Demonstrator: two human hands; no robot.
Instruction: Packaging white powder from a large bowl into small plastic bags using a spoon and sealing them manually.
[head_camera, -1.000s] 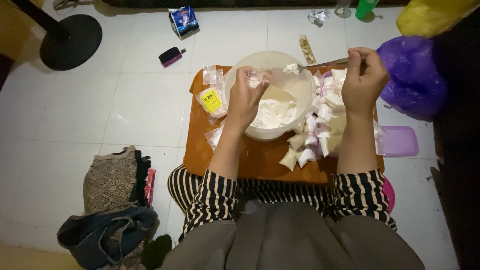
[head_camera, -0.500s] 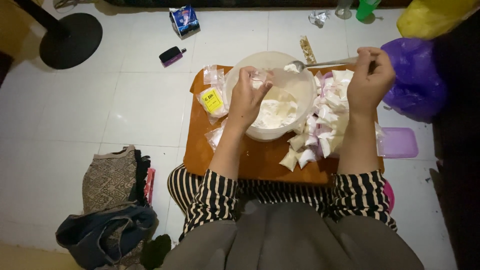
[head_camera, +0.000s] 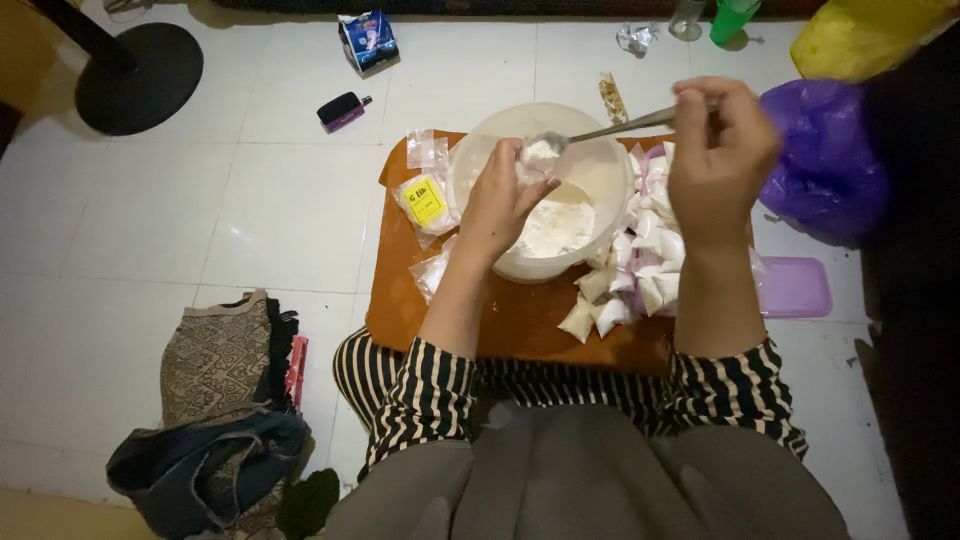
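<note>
The floor (head_camera: 200, 210) is of white glossy tiles, brightly lit; a black round stand base (head_camera: 138, 78) rests far left.

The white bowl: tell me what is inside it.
The white bowl holds a heap of white powder. Above it, the right hand holds a spoon of powder by the left hand, which covers part of the bowl's inside.

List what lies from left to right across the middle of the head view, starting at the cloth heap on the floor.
Patterned cloth heap → yellow-labelled packet → left hand holding a small bag over the white bowl → pile of filled white packets → right hand with the spoon → purple bag.
</note>
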